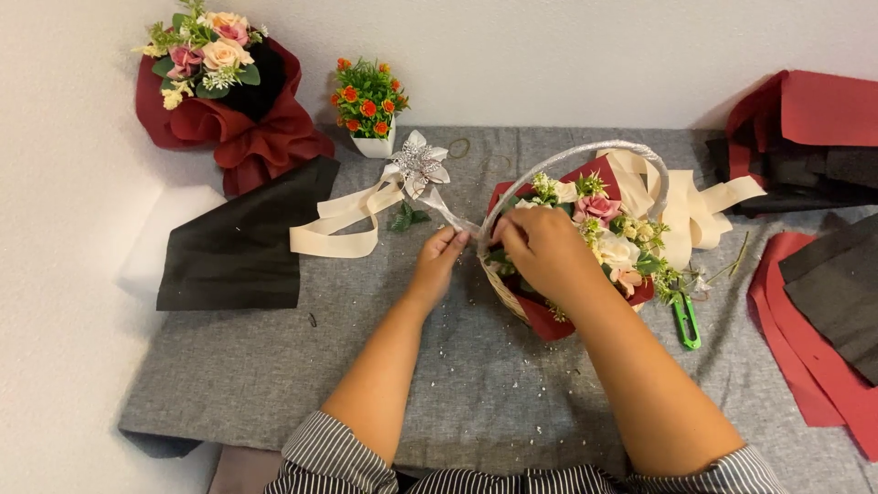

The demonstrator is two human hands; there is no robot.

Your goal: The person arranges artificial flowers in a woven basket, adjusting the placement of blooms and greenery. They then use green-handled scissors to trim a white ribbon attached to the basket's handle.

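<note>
At the far left of the basket (pixel 512 297), against the wall, a finished bouquet (pixel 219 82) in dark red wrap stands complete; a black paper sheet (pixel 242 238) lies below it on the grey worktop (pixel 457 384). Nearer the basket, a small white pot (pixel 370 105) holds orange flowers. A cream ribbon (pixel 343 220) with a silver bow flower (pixel 421 163) runs to the left base of the basket handle (pixel 585 151).

The left hand (pixel 439 261) pinches the ribbon end at that handle base, fingers closed on it. The right hand (pixel 540 247) rests over the basket rim, fingers curled; what they grip cannot be determined.

Judged status: the basket is lined in red paper and filled with pink and cream flowers and greenery; bow attachment appears in progress. To the right of the basket lie green scissors (pixel 686 320) and spare red and black sheets (pixel 823 311).
</note>
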